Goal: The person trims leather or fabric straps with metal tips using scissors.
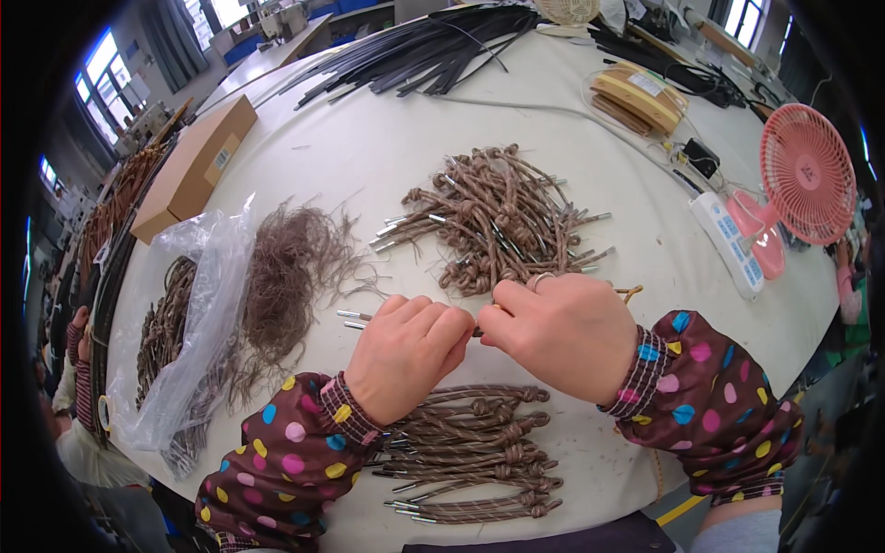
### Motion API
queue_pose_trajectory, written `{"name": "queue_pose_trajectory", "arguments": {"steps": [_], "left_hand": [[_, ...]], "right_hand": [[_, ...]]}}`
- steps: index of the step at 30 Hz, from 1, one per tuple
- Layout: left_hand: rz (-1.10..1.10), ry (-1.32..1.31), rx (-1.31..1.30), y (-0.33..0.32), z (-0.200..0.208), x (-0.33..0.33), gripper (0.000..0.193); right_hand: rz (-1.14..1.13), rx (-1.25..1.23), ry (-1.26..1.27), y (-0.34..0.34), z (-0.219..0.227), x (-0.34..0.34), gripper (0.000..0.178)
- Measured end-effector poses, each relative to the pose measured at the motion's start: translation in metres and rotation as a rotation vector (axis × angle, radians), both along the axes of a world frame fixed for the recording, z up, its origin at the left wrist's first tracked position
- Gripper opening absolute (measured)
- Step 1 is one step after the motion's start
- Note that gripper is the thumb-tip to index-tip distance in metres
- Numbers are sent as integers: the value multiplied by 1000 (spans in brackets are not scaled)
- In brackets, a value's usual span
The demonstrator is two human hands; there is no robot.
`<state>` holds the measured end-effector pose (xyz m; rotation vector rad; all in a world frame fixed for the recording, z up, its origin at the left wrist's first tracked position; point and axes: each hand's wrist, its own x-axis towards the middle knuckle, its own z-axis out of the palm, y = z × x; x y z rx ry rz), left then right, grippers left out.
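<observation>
My left hand (406,348) is closed on a brown cord, whose two metal tips (354,320) stick out past its far left side. Pinched fingers of my right hand (573,334) meet it almost fingertip to fingertip, gripping the same cord; most of the cord is hidden by the hands. A bit of yellow-orange string (632,293) shows beyond the right hand. Just past both hands lies a tangled heap of knotted brown cords (502,217) with metal tips. Nearer me, beneath the hands, several knotted cords (489,452) are laid out side by side in a stack.
Left are a fuzzy pile of brown thread scraps (290,267), a clear plastic bag (198,341) over more cords, and a cardboard box (195,166). On the right stand a pink fan (808,175), a white power strip (726,241) and a brown packet (641,97). Black strips (415,51) lie at the back.
</observation>
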<state>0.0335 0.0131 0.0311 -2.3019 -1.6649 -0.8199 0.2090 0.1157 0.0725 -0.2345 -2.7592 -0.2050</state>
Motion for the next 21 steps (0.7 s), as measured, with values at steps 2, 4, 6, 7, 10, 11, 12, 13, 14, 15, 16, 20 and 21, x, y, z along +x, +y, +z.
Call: {"name": "queue_pose_trajectory", "arguments": {"steps": [2,4,6,7,10,11,12,13,14,15,16,20,21], "left_hand": [[-3,23,-13,-2,2,-2,19],[-10,45,-23,-2,2,-2,19],[-35,40,-14,0,2,-1,19],[-34,41,-15,0,2,-1,19],[-47,28,-11,0,2,-1,19],[-24,-37,1,1,0,-1,19],[-1,-101,13,1,-1,-1,20],[6,-97,15,-1,0,-2,20],[34,-182,-41,-2,2,-3,18],[63,-267,-96,-4,3,-3,17],[60,-269,-95,-4,4,-2,17],[116,-767,-348,-4,9,3,11],[120,-863,-396,-4,11,3,10]], "right_hand": [[34,25,-28,0,3,-3,16],[40,30,-27,1,4,-3,15],[41,38,-28,2,5,-3,14],[45,45,-31,2,5,-3,15],[56,1,-36,5,1,-2,18],[65,-52,-38,8,-1,-1,20],[66,-52,-38,9,-3,1,20],[39,-181,3,11,-3,3,22],[13,-310,44,12,-3,4,25],[21,-310,47,12,-5,4,25],[7,-458,130,10,-9,7,29],[37,-631,238,5,-32,7,35],[75,-574,251,4,-36,7,34]]}}
